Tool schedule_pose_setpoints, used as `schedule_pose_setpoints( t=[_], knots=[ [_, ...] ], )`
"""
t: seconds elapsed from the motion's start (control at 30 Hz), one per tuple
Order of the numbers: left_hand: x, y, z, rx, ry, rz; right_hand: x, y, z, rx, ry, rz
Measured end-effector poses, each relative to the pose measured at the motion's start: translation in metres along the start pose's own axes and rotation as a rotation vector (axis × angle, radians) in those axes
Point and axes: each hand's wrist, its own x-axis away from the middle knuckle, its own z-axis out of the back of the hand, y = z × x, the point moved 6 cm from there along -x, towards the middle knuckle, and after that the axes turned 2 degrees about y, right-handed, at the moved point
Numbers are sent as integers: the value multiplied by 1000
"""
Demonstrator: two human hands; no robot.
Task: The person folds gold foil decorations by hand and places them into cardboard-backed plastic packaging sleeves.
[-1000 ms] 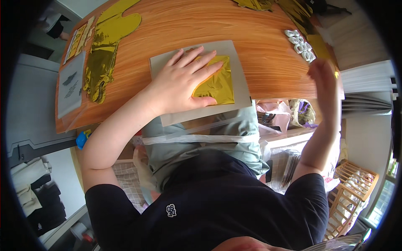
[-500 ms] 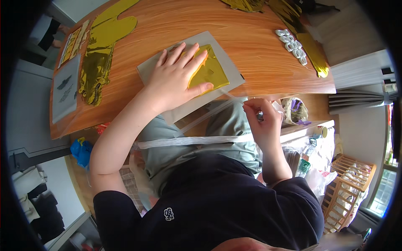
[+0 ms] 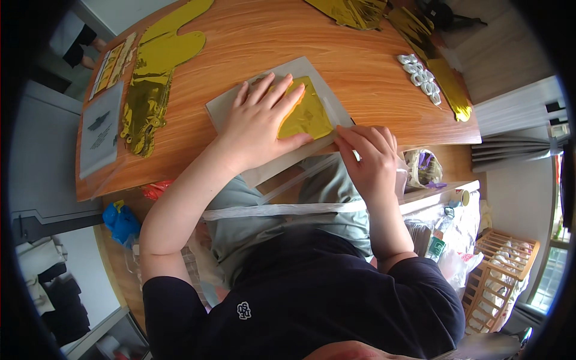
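A folded gold foil piece (image 3: 309,114) lies on a grey flat sheet (image 3: 255,171) that juts over the table's near edge. My left hand (image 3: 255,120) rests flat across the foil's left side with fingers spread. At the sheet's right edge my right hand (image 3: 367,153) is closed in a pinch on a clear plastic strip (image 3: 329,109), which runs up along the foil's right side. The tips of those fingers touch the sheet's edge. Exactly what else lies under my right fingers is hidden.
Flat gold foil balloons (image 3: 147,90) lie at the left, beside a clear printed bag (image 3: 101,135). White ribbon coils (image 3: 420,78) sit far right near more gold foil (image 3: 447,84). A whitish strip (image 3: 288,209) crosses my lap. A wooden rack (image 3: 501,279) stands lower right.
My right hand has moved up and left to the sheet's edge, bringing the clear strip down along the foil's right side. My left hand stays flat on the foil.
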Motion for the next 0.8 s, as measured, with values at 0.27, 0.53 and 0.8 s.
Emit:
schedule_pose_setpoints(
  t=[0.27, 0.53, 0.8],
  knots=[
    [-2, 2, 0, 30, 40, -56, 1, 16, -3, -4, -19, -106],
    [1, -2, -2, 23, -5, -30, 7, 16, -3, -111, -97, -162],
    [-3, 1, -7, 56, -11, -36, 52, -17, -5, 176, -122, 29]
  ],
)
